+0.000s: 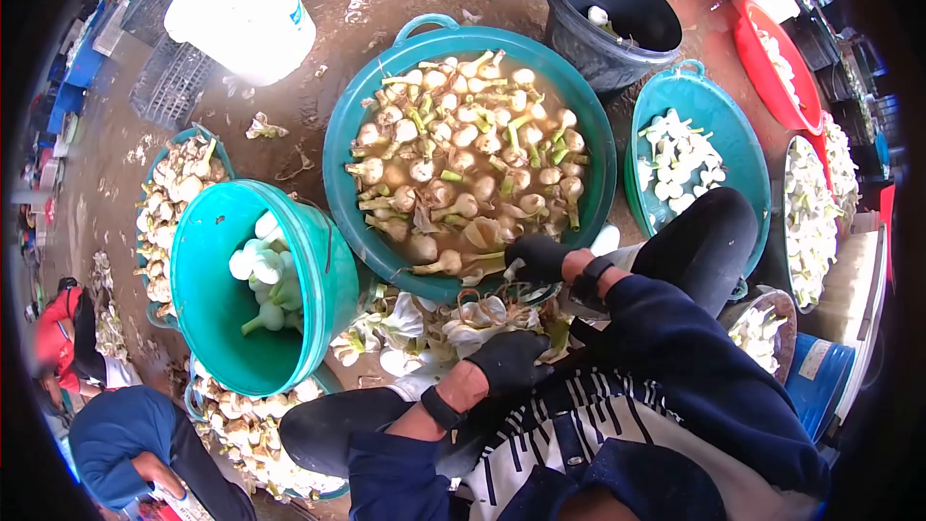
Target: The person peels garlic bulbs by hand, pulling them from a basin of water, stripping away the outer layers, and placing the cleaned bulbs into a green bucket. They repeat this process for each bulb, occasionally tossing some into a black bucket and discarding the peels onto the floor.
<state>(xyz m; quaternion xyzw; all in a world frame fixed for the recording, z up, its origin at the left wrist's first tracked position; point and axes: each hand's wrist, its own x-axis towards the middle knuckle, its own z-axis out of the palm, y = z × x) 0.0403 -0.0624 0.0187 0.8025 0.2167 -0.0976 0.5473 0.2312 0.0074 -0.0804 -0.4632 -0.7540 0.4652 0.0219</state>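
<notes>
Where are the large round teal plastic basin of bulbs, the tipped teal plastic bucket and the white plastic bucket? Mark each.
Large teal basin [336,154], head view, left rim.
Tipped teal bucket [207,318], head view, inner wall.
White bucket [241,10], head view, side wall.

Central basin [335,150] holds bulbs [463,150]; tilted bucket [326,270] lies to its left, smaller basin [743,135] to its right, upright bucket [579,48] behind, trimmings [415,323] before it.

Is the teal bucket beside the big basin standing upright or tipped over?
Tipped. The teal bucket leans on its side with its mouth turned toward the camera, and white bulbs lie against its lower inside wall.
</notes>
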